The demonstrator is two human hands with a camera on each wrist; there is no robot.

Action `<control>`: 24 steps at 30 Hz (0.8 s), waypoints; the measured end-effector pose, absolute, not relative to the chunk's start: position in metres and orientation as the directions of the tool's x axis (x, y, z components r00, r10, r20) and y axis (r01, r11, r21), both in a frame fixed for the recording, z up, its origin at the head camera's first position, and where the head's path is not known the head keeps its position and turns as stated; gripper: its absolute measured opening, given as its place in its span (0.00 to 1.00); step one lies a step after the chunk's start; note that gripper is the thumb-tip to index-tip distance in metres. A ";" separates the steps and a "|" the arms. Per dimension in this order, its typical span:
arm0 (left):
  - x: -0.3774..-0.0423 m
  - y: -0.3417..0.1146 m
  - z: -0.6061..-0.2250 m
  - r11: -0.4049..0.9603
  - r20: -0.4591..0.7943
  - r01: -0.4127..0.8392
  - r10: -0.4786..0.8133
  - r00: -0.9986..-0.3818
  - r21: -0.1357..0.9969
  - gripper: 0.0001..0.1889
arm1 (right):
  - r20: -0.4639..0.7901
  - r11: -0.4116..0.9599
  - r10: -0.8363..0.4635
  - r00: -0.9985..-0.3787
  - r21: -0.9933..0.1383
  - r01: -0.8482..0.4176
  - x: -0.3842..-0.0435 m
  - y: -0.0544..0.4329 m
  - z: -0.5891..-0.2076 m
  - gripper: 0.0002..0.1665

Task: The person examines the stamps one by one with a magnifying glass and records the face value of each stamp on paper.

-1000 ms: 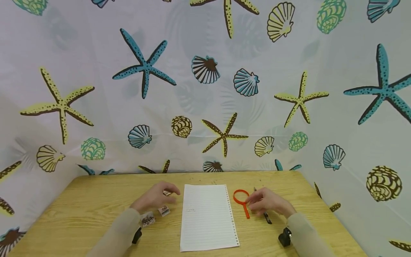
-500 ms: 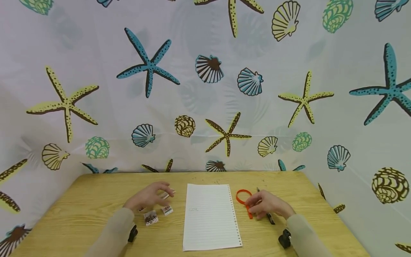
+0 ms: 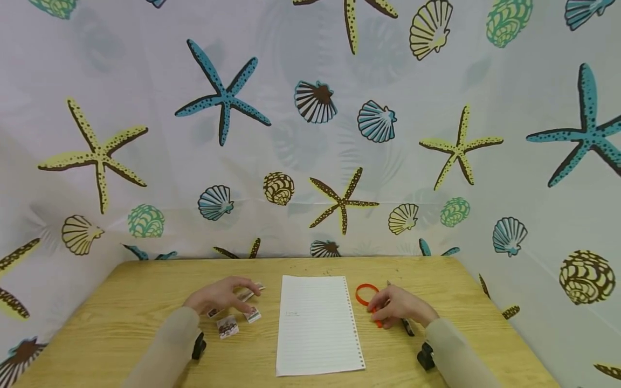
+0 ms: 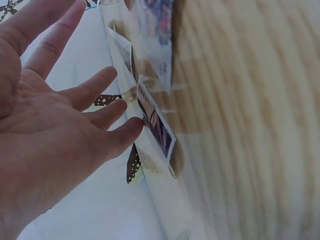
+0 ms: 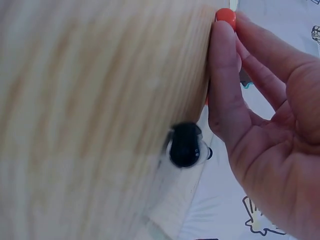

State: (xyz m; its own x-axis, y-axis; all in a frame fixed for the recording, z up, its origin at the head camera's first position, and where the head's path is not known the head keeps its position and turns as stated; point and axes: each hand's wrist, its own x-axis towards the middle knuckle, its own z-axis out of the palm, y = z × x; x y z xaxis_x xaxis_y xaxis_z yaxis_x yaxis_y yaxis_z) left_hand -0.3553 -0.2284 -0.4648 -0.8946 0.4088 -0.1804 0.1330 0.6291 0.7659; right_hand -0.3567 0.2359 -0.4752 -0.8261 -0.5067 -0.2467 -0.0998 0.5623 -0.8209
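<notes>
My right hand (image 3: 400,306) pinches the handle of a red magnifying glass (image 3: 367,285) lying right of the paper. In the right wrist view the red handle's end (image 5: 226,18) shows between thumb and finger. My left hand (image 3: 220,295) hovers with spread fingers over several small postage stamps (image 3: 227,326) and holds nothing. One stamp (image 4: 157,122) with a toothed edge lies close to its fingertips in the left wrist view. Partly under the right hand lies a black pen (image 3: 407,327); its dark end (image 5: 185,145) shows in the right wrist view.
A lined sheet of paper (image 3: 317,339) with faint handwriting near its left edge lies between the hands on the wooden table (image 3: 145,302). A white cloth (image 3: 310,151) printed with starfish and shells hangs behind the table and at both sides.
The left hand has drawn back leftward from the paper, uncovering more of the stamps. The right hand's fingers have come down onto the magnifying glass handle.
</notes>
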 end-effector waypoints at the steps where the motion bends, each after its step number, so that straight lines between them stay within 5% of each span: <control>1: -0.356 -0.228 -0.465 0.630 -0.179 0.137 0.411 -0.894 0.765 0.20 | -0.242 0.567 -0.502 -0.830 -0.817 -0.105 -0.357 0.235 -0.475 0.11; 14: -0.359 -0.229 -0.465 0.643 -0.178 0.135 0.397 -0.900 0.754 0.20 | -0.197 0.647 -0.429 -0.882 -0.748 -0.148 -0.358 0.225 -0.474 0.11; 24: -0.357 -0.233 -0.466 0.641 -0.186 0.136 0.409 -0.894 0.756 0.18 | -0.160 0.620 -0.478 -0.864 -0.758 -0.202 -0.362 0.231 -0.476 0.14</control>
